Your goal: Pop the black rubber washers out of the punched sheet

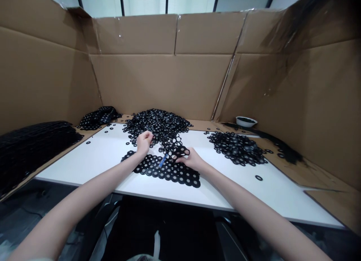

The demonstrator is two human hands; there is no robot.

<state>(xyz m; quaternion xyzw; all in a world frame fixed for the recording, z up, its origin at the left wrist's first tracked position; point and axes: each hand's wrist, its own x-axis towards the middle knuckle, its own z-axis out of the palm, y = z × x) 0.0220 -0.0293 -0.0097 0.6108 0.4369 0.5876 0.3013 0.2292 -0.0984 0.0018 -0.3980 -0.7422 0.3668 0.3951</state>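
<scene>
- Left hand [144, 142]: hovering at the near edge of the large ring pile [158, 120]; fingers are curling narrow, can't tell if they're gripping anything.
- Right hand [193, 159]: thumb and fingers are pinching a black perforated flap [180, 152] above the sheet; can't tell if the two are joined.
- Black perforated sheet [169, 172]: lying flat near the front edge of the white desk [84, 161], below and between both hands, showing rows of round grey spots.
- Lacy scrap with open holes [170, 142]: sitting between the hands, just in front of the large pile.
- Blue-and-white strip [163, 160]: lying at a slant over the sheet, just left of the flap; can't tell what it is.
- Smaller ring pile [238, 147]: resting to the right, well apart from the sheet; one loose ring [258, 177] is lying nearer the front.
- White bowl [246, 121]: standing behind the smaller pile, holding dark bits.
- Dark stack [36, 152]: filling the left side.
- Cardboard walls [141, 80]: enclosing the back and sides.
</scene>
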